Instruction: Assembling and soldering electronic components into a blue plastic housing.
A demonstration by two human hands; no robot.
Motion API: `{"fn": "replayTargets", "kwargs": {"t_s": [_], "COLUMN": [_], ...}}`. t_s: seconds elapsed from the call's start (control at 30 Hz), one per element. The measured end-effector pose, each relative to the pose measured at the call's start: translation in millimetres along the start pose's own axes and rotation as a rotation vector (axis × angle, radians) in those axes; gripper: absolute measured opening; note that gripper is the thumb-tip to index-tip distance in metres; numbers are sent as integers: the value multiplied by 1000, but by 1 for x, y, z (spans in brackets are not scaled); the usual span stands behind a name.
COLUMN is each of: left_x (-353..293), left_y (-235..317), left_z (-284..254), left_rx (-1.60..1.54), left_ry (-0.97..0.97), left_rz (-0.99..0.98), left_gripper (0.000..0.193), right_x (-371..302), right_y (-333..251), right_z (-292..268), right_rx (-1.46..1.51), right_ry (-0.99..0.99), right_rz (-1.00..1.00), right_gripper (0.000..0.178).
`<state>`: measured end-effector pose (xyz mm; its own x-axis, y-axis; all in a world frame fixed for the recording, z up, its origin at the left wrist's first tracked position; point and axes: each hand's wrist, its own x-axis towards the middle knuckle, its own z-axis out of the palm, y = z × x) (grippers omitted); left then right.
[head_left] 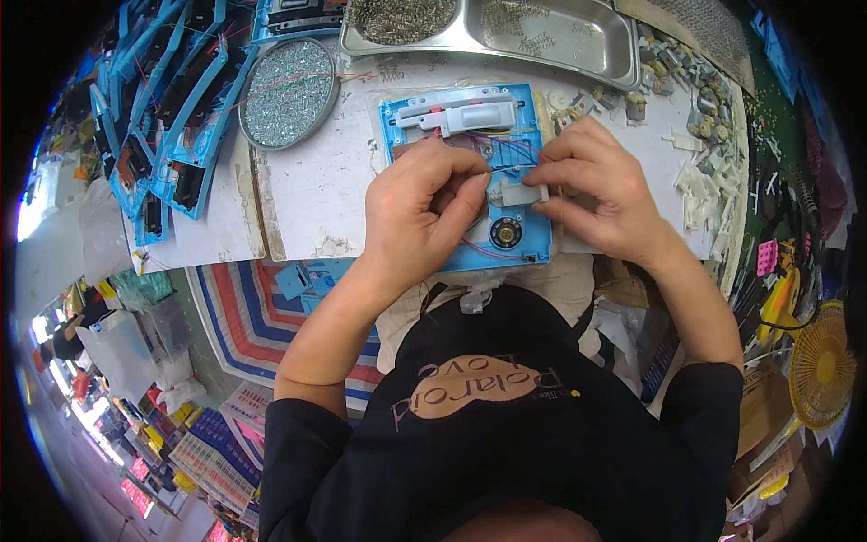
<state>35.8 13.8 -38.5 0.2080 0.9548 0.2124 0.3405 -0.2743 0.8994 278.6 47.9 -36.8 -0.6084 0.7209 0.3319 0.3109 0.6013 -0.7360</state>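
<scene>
A light-blue plastic housing point(459, 256) lies open on the worktable in front of me, with wires, a grey plastic bar point(479, 116) and a round black speaker-like part point(506, 233) inside. My left hand point(423, 203) is over its left half, thumb and forefinger pinched together; what they hold is too small to make out. At the right edge, my right hand point(598, 191) has its thumb and bent fingers around a small grey-white plastic block point(522, 195). Thin blue and red wires point(513, 149) run between the two hands.
A round dish of small screws point(289, 95) and a metal tray of springs point(551, 41) stand behind the housing. More blue housings point(185, 135) are heaped at the left. Small grey and white parts point(700, 194) litter the right side. A yellow fan point(824, 366) stands lower right.
</scene>
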Motion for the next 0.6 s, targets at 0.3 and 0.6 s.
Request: {"fn": "replayTargets", "kwargs": {"t_s": [0.3, 0.6], "left_x": [0, -5], "left_y": [1, -3], "left_z": [-5, -1], "left_rx": [99, 18], "left_ry": [-23, -1], "left_rz": [44, 14], "left_gripper": [10, 18], "right_x": [3, -43], "right_y": [-24, 25], "right_z": [16, -95], "right_rx": [-242, -413], "right_ry": [-51, 364], "right_rz": [88, 406], "right_gripper": [31, 13]}}
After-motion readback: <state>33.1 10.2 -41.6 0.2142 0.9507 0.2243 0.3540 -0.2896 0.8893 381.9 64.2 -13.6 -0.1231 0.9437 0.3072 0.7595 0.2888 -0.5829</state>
